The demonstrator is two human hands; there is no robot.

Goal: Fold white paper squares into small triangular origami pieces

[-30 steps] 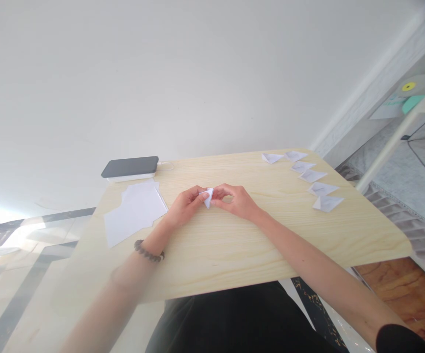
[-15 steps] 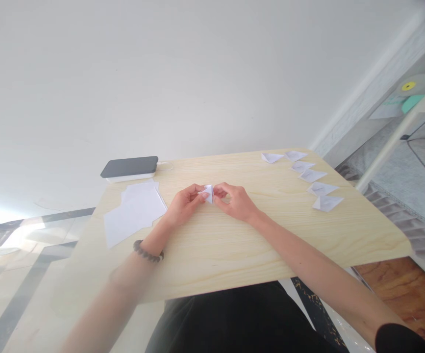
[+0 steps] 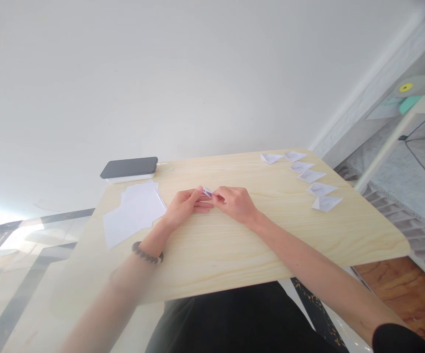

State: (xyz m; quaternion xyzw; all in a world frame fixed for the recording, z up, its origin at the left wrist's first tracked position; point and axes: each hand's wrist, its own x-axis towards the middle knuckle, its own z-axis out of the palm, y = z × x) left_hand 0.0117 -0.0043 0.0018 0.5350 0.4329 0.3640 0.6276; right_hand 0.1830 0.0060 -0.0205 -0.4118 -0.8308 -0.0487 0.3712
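Observation:
Between my two hands, over the middle of the table, is a small folded piece of white paper (image 3: 207,192), tilted and partly covered by fingers. My left hand (image 3: 186,206) has its thumb at the paper's left side, with the other fingers stretched out beneath it. My right hand (image 3: 236,202) pinches the paper's right end between thumb and forefinger, its remaining fingers curled in. Several finished-looking folded paper shapes (image 3: 326,203), pointed and partly opened, lie in a slanting row on the right side. Loose white paper sheets (image 3: 135,211) overlap left of my left hand.
A dark-topped phone-like device (image 3: 129,167) sits on a white base at the back left, with a white cable (image 3: 166,166) beside it. The wooden table (image 3: 271,245) meets a pale wall at the back. A metal frame (image 3: 385,142) stands beyond its right edge.
The folded paper has turned from standing face-on to a tilted, narrower view. My left fingers have stretched out beneath it, and my right hand has closed its pinch on its right end.

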